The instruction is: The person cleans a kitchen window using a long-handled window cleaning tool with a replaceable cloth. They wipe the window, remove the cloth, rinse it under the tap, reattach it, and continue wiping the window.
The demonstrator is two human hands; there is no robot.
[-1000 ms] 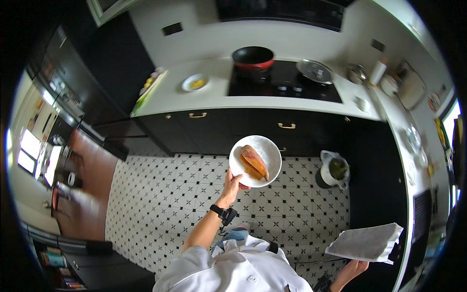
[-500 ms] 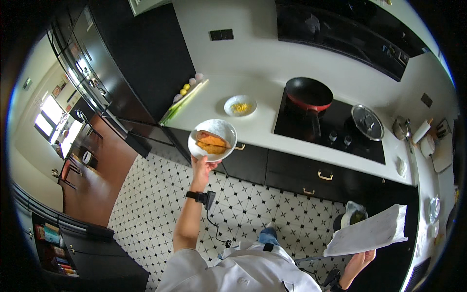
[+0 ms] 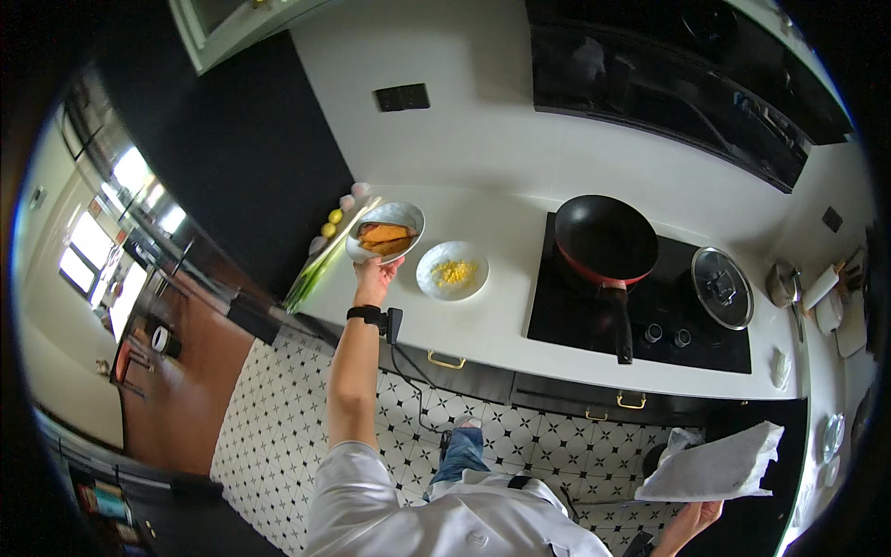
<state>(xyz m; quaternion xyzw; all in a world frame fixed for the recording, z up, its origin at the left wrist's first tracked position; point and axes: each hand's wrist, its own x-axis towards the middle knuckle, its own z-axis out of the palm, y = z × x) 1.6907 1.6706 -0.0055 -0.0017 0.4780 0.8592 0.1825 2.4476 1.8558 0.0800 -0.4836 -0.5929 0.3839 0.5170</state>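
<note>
My left hand [image 3: 376,277] grips the near rim of a white bowl [image 3: 416,219] above the left part of the counter. In it lie a few orange-brown pieces of food [image 3: 386,238], their kind unclear. Just right of that bowl, a second white bowl [image 3: 452,291] stands on the counter with small yellow bits [image 3: 455,271] inside. Low at the right, my right hand [image 3: 691,524] is closed on the lower edge of a white paper towel sheet [image 3: 715,464], with its fingers partly hidden behind the sheet.
A red frying pan [image 3: 605,243] sits on the black cooktop [image 3: 668,311], handle toward me, with a glass lid [image 3: 722,286] to its right. Spring onions [image 3: 320,269] and yellow round items [image 3: 331,223] lie at the counter's left end. A cable hangs from my left wrist.
My left hand has carried the bowl forward, from in front of the counter to above it, left of the second bowl. I have come closer to the counter; my right hand still holds the sheet.
</note>
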